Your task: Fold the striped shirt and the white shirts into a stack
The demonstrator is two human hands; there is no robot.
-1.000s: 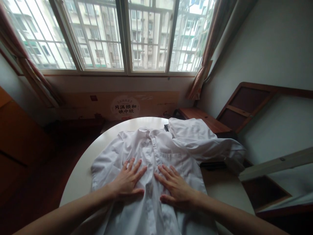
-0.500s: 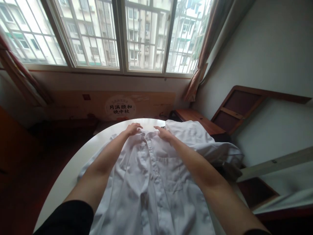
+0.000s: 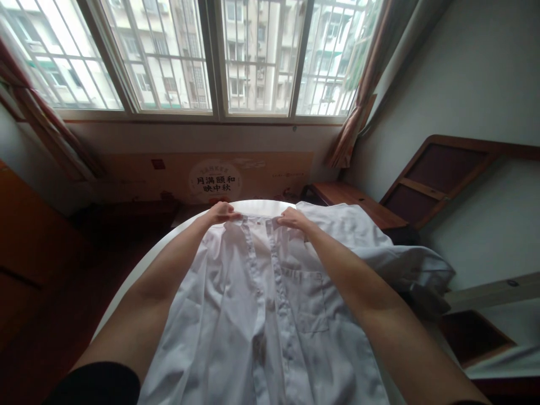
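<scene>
A white shirt (image 3: 228, 292) lies spread over the round white table, its front placket running down the middle and a chest pocket on the right side. At its far edge, by the collar, my left hand (image 3: 221, 212) is closed on the fabric. My right hand (image 3: 292, 218) grips the same far edge a little to the right, fingers bent round the cloth. Between the two hands the fabric edge is stretched fairly straight. Another white garment or sleeve (image 3: 350, 222) lies to the right, beyond my right forearm.
The rim of the white table (image 3: 169, 239) curves round on the left. A wooden bench (image 3: 346, 197) and a wooden chair (image 3: 426, 169) stand at the right by the wall. Beyond the table is a printed banner (image 3: 261, 174) below barred windows (image 3: 177, 84).
Both hands have closed on the shirt's far edge and moved apart, drawing the fabric between them straighter. The front placket has opened wider. The view has shifted slightly.
</scene>
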